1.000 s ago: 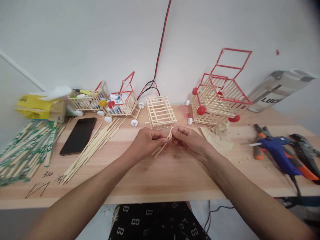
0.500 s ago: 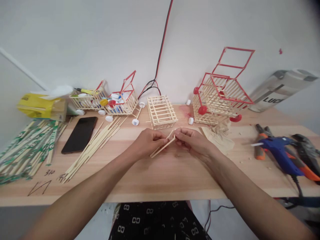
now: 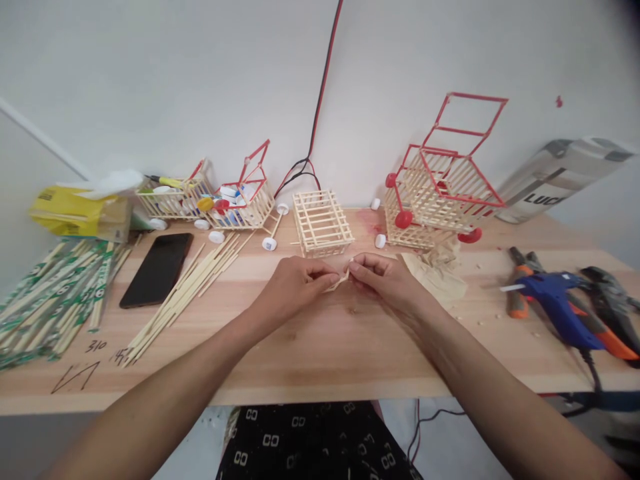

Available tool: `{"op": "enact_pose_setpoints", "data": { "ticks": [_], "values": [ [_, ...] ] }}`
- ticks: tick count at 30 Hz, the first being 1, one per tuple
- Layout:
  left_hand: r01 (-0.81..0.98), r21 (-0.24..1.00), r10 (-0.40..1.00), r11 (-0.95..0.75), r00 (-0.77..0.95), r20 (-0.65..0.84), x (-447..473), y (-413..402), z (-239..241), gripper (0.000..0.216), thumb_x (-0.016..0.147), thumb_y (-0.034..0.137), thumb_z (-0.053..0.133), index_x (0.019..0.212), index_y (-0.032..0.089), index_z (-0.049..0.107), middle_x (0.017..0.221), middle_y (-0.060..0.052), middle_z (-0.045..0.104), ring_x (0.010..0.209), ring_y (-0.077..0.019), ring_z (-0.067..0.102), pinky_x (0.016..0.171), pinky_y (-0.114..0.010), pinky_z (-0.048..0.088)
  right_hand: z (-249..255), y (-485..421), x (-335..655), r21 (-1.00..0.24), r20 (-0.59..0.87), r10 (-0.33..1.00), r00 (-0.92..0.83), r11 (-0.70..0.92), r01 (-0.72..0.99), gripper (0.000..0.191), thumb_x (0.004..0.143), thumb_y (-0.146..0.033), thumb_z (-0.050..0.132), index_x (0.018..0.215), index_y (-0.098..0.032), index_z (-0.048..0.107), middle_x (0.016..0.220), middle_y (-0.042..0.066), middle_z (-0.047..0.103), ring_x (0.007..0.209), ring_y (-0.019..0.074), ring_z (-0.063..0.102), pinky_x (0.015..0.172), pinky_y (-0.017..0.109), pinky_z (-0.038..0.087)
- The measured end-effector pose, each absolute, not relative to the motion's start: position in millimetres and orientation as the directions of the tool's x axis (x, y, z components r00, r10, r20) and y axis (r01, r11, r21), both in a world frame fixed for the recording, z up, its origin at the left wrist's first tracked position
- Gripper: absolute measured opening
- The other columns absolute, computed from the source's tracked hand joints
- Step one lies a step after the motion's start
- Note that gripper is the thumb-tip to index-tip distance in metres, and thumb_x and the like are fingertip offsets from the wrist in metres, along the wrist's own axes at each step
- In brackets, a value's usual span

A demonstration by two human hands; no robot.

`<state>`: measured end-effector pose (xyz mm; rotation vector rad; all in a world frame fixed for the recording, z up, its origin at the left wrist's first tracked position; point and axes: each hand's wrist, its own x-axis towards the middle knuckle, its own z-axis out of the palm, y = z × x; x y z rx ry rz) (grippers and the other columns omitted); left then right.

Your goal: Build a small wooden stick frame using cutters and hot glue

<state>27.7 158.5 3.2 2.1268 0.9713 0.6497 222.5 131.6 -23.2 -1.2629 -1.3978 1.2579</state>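
Observation:
My left hand (image 3: 293, 283) and my right hand (image 3: 385, 277) meet over the middle of the wooden table (image 3: 320, 340). Both are closed in a pinch on a small piece of thin bamboo sticks (image 3: 341, 281) held between them. Most of the piece is hidden under my left fingers. A small unpainted bamboo basket (image 3: 321, 223) stands just behind my hands.
Loose bamboo sticks (image 3: 187, 293) and a black phone (image 3: 156, 269) lie to the left, with wrapped chopsticks (image 3: 47, 303) beyond. Small stick carts (image 3: 227, 200) and a larger red-framed cart (image 3: 440, 190) stand at the wall. A blue glue gun (image 3: 560, 303) and pliers (image 3: 517, 293) lie right.
The sticks stuck out toward me below my left hand before; now they are drawn in under my fingers. Both hands have shifted slightly away from me.

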Motion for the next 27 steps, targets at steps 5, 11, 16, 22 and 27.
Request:
{"op": "enact_pose_setpoints", "data": {
  "ticks": [5,11,16,22,27],
  "values": [
    [0.445,0.780,0.809,-0.440,0.573,0.129,31,153,5,0.017,0.081,0.021,0.059,0.084,0.019,0.076,0.076,0.000,0.073,0.063,-0.0113,0.057,0.059,-0.021,0.038,-20,131,217,-0.978,0.021,0.993,-0.118,0.045,0.204,0.033,0.078,-0.050,0.062,0.071,-0.018,0.058,0.058,-0.004,0.048,0.051,0.0081,0.036,0.049,0.025,0.022],
    [0.493,0.722,0.822,-0.485,0.540,0.183,31,151,3,0.017,0.082,0.021,0.058,0.083,0.018,0.075,0.069,0.000,0.070,0.059,-0.0110,0.054,0.057,-0.022,0.035,-20,130,214,-0.944,0.081,0.994,-0.074,0.101,0.314,0.025,0.079,-0.043,0.061,0.071,-0.019,0.060,0.064,-0.001,0.055,0.056,0.0104,0.043,0.052,0.025,0.029],
    [0.517,0.684,0.817,-0.515,0.538,0.208,31,151,0,0.017,0.082,0.021,0.058,0.081,0.018,0.074,0.070,0.000,0.070,0.061,-0.0121,0.055,0.057,-0.023,0.035,-24,128,213,-0.930,0.140,0.987,-0.082,0.160,0.332,0.021,0.081,-0.039,0.059,0.073,-0.020,0.059,0.067,-0.001,0.057,0.060,0.0120,0.046,0.056,0.026,0.032],
    [0.499,0.707,0.824,-0.502,0.524,0.215,33,151,-2,0.014,0.080,0.017,0.058,0.078,0.016,0.072,0.071,-0.001,0.070,0.063,-0.0122,0.057,0.058,-0.023,0.036,-26,126,211,-0.895,0.193,0.979,-0.065,0.203,0.396,0.019,0.084,-0.035,0.057,0.072,-0.020,0.059,0.067,-0.001,0.054,0.062,0.0127,0.046,0.057,0.026,0.033],
    [0.501,0.686,0.808,-0.527,0.545,0.222,32,152,-1,0.013,0.082,0.018,0.059,0.078,0.016,0.071,0.070,-0.001,0.070,0.062,-0.0122,0.057,0.059,-0.023,0.036,-25,124,209,-0.877,0.216,0.975,-0.051,0.217,0.430,0.018,0.085,-0.033,0.057,0.073,-0.020,0.060,0.066,-0.001,0.055,0.062,0.0130,0.048,0.058,0.026,0.035]
  ]
}}
